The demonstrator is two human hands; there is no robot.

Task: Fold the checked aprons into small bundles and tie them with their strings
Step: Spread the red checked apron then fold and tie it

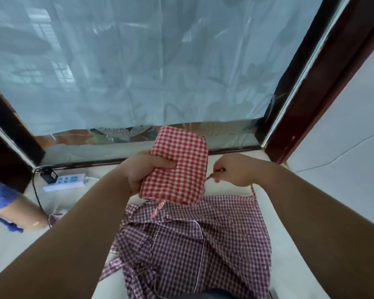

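Observation:
A red-and-white checked apron folded into a thick rectangular bundle (179,167) is held up in the air by my left hand (141,169), thumb across its front. My right hand (233,170) is just right of the bundle and pinches the apron's thin red string (209,178), pulled out sideways from the bundle's right edge. Below both hands a dark purple-and-white checked apron (194,244) lies spread and crumpled on the pale surface, its straps trailing to the left and lower left.
A white power strip (65,181) with a black plug and cable lies at left by the window sill. A cardboard tube (24,214) with blue cloth sits at far left. The curtained window (138,72) and dark red frame (307,104) stand behind.

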